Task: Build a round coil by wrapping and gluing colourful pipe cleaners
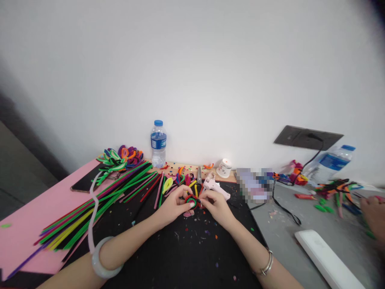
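Note:
Near the middle of the black mat, my left hand (174, 206) is closed around a small coiled pipe-cleaner piece (190, 198) in red and green, held between thumb and fingers. From the other side, my right hand (217, 206) pinches its dark red edge; the fingertips partly hide the spot. Just behind my right hand lies a pale pink hot glue gun (212, 184). Beyond the fingers are a pair of metal scissors or pliers (199, 175), a yellow pipe-cleaner loop (167, 185) and several short coloured pieces.
Long pipe cleaners (99, 204) spread across the left, beside a dark phone (87, 180) and finished-looking pipe-cleaner petals (116, 159). A water bottle (158, 146) and paper cup (224, 167) stand by the wall. At right are a white case (326, 257), black cable (285, 212) and another person's hand (374, 214).

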A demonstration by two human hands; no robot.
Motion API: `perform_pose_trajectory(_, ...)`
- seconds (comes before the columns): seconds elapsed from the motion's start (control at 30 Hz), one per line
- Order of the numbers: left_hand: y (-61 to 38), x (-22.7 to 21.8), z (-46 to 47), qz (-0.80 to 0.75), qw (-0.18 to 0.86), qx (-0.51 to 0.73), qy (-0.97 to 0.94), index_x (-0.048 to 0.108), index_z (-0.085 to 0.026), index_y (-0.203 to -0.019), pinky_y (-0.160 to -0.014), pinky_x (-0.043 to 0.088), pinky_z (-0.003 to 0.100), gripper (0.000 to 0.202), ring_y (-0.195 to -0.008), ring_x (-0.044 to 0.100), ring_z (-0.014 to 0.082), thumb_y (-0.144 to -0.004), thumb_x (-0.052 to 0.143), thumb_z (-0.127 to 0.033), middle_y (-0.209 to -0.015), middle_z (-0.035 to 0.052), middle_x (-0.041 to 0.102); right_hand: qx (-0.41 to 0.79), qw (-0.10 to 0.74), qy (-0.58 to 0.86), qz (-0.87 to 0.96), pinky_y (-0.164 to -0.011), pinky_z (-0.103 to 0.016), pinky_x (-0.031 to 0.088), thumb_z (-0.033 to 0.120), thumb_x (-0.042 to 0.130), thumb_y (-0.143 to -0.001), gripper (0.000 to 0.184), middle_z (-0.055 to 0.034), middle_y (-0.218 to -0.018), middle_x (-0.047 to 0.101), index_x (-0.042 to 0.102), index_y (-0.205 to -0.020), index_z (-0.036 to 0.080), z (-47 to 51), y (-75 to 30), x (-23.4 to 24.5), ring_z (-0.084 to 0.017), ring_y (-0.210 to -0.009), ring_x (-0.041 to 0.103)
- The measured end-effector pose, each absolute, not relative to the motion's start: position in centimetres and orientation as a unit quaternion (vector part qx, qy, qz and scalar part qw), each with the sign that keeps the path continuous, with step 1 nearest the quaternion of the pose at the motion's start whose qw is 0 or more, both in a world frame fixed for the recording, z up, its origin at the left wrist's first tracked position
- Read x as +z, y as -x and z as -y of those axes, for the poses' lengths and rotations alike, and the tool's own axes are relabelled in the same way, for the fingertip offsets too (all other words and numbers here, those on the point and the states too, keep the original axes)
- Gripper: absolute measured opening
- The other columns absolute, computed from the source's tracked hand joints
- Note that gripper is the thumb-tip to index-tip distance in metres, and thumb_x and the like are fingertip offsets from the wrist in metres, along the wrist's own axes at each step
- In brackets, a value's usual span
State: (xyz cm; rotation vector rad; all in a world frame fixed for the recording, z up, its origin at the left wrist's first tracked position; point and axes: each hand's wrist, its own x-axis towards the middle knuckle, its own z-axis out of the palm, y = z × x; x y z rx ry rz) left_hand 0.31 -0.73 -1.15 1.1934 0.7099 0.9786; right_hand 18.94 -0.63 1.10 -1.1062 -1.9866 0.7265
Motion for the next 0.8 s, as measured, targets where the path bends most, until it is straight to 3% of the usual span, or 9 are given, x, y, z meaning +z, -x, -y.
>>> perform_pose_trajectory(0.2, -0.4, -0.8, 0.6, -0.322, 0.648, 0.445, -0.527, 0.051, -0.02, -0.09, -0.055, 0.05, 0.024, 0.029, -0.056, 0.065, 0.0115, -0.071, 0.072, -0.027, -0.071, -0.0092, 0.048, 0.222, 0.349, 0.459, 0.786, -0.055, -0.023, 0.044, 0.018, 0.051, -0.083, 0.016, 0.0002, -0.062, 0.063, 0.063, -0.072, 0.019, 0.7, -19.2, 1.5, -0.015, -0.058, 0.056)
perform_pose_trajectory(0.33, -0.3, -0.7, 0.6, -0.328, 0.64, 0.457, -0.524, 0.051, -0.021, -0.089, -0.055, 0.051, 0.025, 0.03, -0.056, 0.065, 0.0119, -0.071, 0.073, -0.028, -0.071, -0.0091, 0.048, 0.135, 0.355, 0.532, 0.756, -0.066, -0.029, 0.046, 0.02, 0.042, -0.087, 0.021, -0.0063, -0.083, 0.067, 0.061, -0.095, 0.017, 0.1, -20.5, 1.9, -0.018, -0.07, 0.059)
perform_pose_trajectory(0.4, -0.3, -0.8, 0.6, -0.329, 0.637, 0.461, -0.522, 0.051, -0.021, -0.088, -0.056, 0.052, 0.026, 0.029, -0.057, 0.065, 0.012, -0.07, 0.073, -0.028, -0.071, -0.0091, 0.047, 0.086, 0.35, 0.579, 0.732, -0.078, -0.035, 0.045, 0.017, 0.04, -0.087, 0.027, -0.0112, -0.097, 0.065, 0.056, -0.108, 0.014, -0.5, -21.3, 2.0, -0.023, -0.087, 0.058)
perform_pose_trajectory(0.5, -0.3, -0.8, 0.5, -0.331, 0.636, 0.463, -0.521, 0.051, -0.02, -0.088, -0.055, 0.052, 0.026, 0.03, -0.056, 0.065, 0.0117, -0.07, 0.073, -0.028, -0.07, -0.0092, 0.047, 0.042, 0.31, 0.634, 0.707, -0.089, -0.045, 0.039, 0.014, 0.049, -0.077, 0.038, -0.0165, -0.114, 0.058, 0.053, -0.114, 0.014, -1.2, -22.1, 1.7, -0.033, -0.111, 0.048)
perform_pose_trajectory(0.6, -0.4, -0.7, 0.6, -0.334, 0.636, 0.464, -0.519, 0.052, -0.02, -0.088, -0.057, 0.053, 0.026, 0.03, -0.057, 0.065, 0.0116, -0.07, 0.074, -0.029, -0.07, -0.0093, 0.046, 0.035, 0.259, 0.675, 0.69, -0.082, -0.05, 0.041, 0.016, 0.054, -0.072, 0.038, -0.0183, -0.11, 0.058, 0.056, -0.11, 0.015, -1.6, -22.7, 0.7, -0.038, -0.106, 0.05)
perform_pose_trajectory(0.8, -0.3, -0.6, 0.7, -0.34, 0.635, 0.465, -0.514, 0.052, -0.02, -0.089, -0.057, 0.053, 0.025, 0.031, -0.056, 0.065, 0.0109, -0.069, 0.074, -0.028, -0.071, -0.0094, 0.046, 0.053, 0.218, 0.66, 0.717, -0.078, -0.042, 0.046, 0.015, 0.057, -0.072, 0.036, -0.0123, -0.102, 0.065, 0.058, -0.107, 0.018, -2.2, -23.7, -0.6, -0.03, -0.094, 0.061)
